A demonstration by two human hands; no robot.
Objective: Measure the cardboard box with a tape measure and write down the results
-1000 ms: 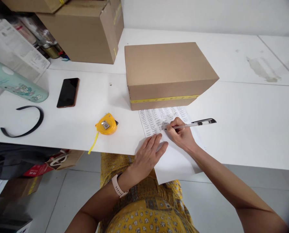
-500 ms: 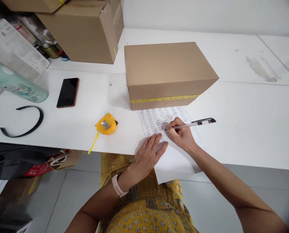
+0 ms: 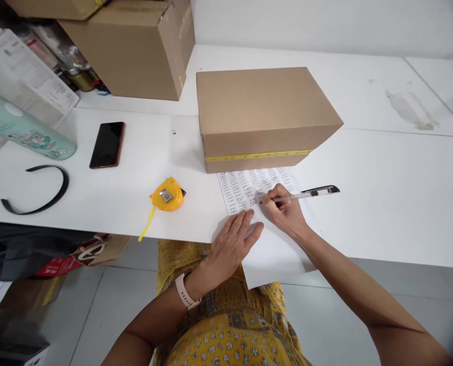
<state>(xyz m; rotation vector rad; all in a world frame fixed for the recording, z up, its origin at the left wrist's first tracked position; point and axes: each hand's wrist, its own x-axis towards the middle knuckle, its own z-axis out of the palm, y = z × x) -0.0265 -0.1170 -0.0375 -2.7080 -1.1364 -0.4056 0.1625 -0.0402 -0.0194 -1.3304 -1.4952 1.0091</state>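
My right hand (image 3: 283,211) is closed around a clear-barrelled pen (image 3: 306,194) with a black cap on its back end. The pen's tip rests on a sheet of paper (image 3: 276,254) with several columns of handwriting on its upper part. Flat on the paper's left side lies my left hand (image 3: 232,239), fingers stretched out, with a pale pink band on the wrist. The sheet's lower end hangs over the table's front edge. Right behind the paper stands a closed cardboard box (image 3: 264,107) with a strip of yellow tape; it hides or meets the sheet's top edge.
A yellow tape measure (image 3: 167,195) with its tape slightly out lies left of my left hand. Farther left are a black phone (image 3: 107,145), a black headband-like hoop (image 3: 61,190) and a mint-green bottle (image 3: 32,127). Larger cardboard boxes (image 3: 131,56) stand at the back left.
The pen tip and right hand have shifted only very slightly on the paper. The left hand, box and other things stay in place; the view has moved a little.
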